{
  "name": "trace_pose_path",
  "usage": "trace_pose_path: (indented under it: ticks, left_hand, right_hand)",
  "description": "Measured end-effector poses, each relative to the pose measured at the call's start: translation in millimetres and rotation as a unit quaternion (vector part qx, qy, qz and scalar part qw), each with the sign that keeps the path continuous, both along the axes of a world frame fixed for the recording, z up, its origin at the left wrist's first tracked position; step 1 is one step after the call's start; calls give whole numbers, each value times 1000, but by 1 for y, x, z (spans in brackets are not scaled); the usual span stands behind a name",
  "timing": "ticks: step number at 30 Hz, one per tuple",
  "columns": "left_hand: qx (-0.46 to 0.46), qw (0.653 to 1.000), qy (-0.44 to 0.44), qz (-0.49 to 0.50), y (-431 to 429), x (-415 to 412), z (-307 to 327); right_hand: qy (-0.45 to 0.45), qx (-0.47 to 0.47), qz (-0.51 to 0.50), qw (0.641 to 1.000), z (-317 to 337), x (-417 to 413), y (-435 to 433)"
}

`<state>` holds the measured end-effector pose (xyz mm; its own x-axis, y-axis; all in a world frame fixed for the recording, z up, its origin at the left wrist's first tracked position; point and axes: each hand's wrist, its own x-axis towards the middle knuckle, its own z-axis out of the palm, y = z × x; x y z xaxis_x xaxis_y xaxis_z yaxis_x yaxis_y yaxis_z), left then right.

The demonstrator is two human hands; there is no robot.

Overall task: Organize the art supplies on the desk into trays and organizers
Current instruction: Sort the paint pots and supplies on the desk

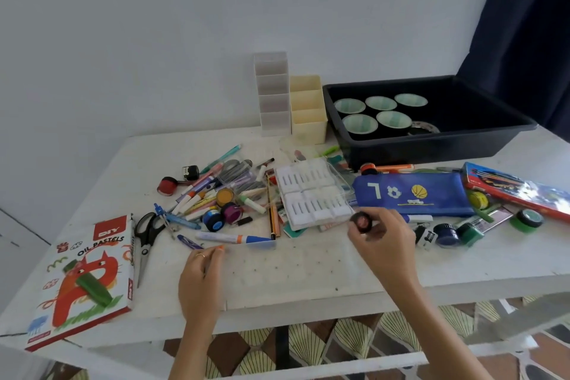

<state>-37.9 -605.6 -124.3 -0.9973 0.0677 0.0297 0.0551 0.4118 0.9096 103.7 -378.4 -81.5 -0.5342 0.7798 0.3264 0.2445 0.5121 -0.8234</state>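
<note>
Right hand (pixel 381 236) pinches a small round dark paint pot with reddish lid (pixel 362 220) over the white desk (pixel 308 271) beside the blue fabric pencil case (pixel 410 194), left hand (pixel 200 271) grip on a small orange-tipped piece (pixel 220 247) indeterminate; risk: fingertip pinch slips, pot rolls into the clutter.

We note: black tray (pixel 431 145) upper right, five green-white paper cups (pixel 359 123) inside. White tiered organizer (pixel 273 95) and cream organizer (pixel 308 111) upright, side by side, just left of tray. Markers (pixel 197 194) and paint pots (pixel 225 196) heaped mid-frame beside clear case (pixel 311 194) of white blocks. Blue pouch (pixel 410 194) flat, right of case. Oil pastels box (pixel 83 281) lower left, scissors (pixel 148 234) beside it. We see small dark pot (pixel 362 220) pinched in right hand (pixel 382 241).
</note>
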Motion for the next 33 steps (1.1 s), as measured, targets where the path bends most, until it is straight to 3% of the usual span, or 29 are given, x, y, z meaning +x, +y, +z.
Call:
trace_pose_path:
  ticks: [3,6,21,28,31,33]
  left_hand:
    - [-5,1000,-6,14,2,0,3]
    - [-11,1000,1,18,3,2,2]
    - [-29,999,19,30,3,3,2]
    - [-30,999,27,24,2,3,0]
    - [-24,999,27,20,2,3,0]
    - [-24,999,17,20,1,4,0]
  right_hand:
    - [-10,59,131,990,-8,5,-8]
    - [-56,130,179,974,-22,6,-8]
    - [-126,111,141,976,-25,-3,-8]
    - [-134,104,188,967,-4,10,1]
    - [-143,156,120,970,5,19,21]
    - [-206,198,40,958,3,28,35]
